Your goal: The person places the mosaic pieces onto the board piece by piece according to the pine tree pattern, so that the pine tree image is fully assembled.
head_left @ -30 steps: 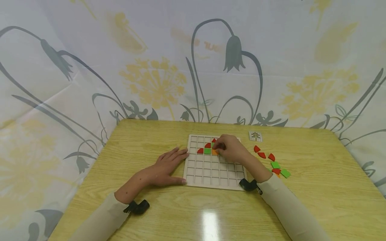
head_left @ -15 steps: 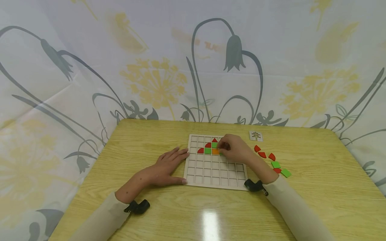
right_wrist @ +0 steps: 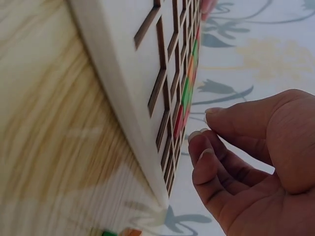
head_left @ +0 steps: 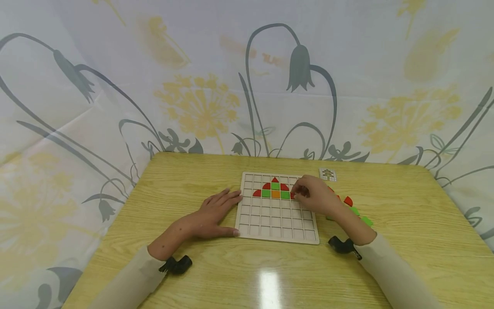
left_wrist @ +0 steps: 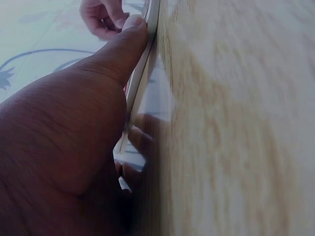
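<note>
A pale wooden grid board [head_left: 270,214] lies on the table, with red, green and orange flat pieces set in its upper cells in a stepped triangle. Along the board's left edge rests my left hand [head_left: 212,216], fingers spread and thumb at the lower left corner; its thumb [left_wrist: 129,34] shows against the edge in the left wrist view. My right hand [head_left: 314,195] is over the board's upper right part, fingertips at a red piece [head_left: 292,195] at the row's right end. In the right wrist view, its loosely bent fingers [right_wrist: 204,167] and thumb stand apart, nothing between them.
Right of the board lie several loose pieces, among them a red quarter-circle [head_left: 348,201] and a green square [head_left: 366,221], some partly hidden by the right hand and forearm. A small pattern card [head_left: 327,174] lies behind them. A patterned curtain [head_left: 208,86] borders the table's back.
My right hand has shifted rightward across the board, bringing a green square, a red piece beside the upper green one and the end red piece into view. The left hand stays put.
</note>
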The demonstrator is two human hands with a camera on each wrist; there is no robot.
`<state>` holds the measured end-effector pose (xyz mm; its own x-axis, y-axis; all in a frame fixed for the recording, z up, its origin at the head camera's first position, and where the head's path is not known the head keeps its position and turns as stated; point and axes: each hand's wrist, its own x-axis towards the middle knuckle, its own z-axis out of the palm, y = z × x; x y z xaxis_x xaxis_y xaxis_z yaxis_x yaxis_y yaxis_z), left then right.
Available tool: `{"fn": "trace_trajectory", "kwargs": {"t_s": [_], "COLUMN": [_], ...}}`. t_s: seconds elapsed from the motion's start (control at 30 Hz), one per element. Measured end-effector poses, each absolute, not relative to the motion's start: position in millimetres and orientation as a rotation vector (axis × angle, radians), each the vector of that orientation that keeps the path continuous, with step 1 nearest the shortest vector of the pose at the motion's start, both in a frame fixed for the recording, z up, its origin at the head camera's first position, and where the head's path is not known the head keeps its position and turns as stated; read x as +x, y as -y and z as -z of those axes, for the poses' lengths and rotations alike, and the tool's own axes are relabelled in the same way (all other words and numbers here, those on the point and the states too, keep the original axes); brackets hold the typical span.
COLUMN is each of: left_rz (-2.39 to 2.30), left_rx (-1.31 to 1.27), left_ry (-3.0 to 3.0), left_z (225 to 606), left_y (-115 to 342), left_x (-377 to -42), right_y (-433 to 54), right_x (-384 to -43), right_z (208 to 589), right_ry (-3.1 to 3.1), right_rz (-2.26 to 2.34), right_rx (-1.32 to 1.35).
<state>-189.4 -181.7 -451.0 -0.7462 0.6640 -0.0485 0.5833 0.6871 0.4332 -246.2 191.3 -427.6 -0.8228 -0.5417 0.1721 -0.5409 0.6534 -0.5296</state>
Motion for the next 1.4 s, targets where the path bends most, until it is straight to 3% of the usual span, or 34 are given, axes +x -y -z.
{"fn": "trace_trajectory", "kwargs": {"t_s": [0.73, 1.4], "left_rz": [-0.59, -0.589], "left_rx": [1.005, 0.995], "left_ry": [-2.702, -2.698], "left_z": [452, 451], "left_y": [180, 181], "left_x": [-189, -189], "right_y": [-243, -274], "right_x": [-226, -246], "right_z": [424, 429], "right_ry": [-2.969, -3.029], "right_rz": [0.848, 0.809], "right_rx": [-0.863, -0.757]}}
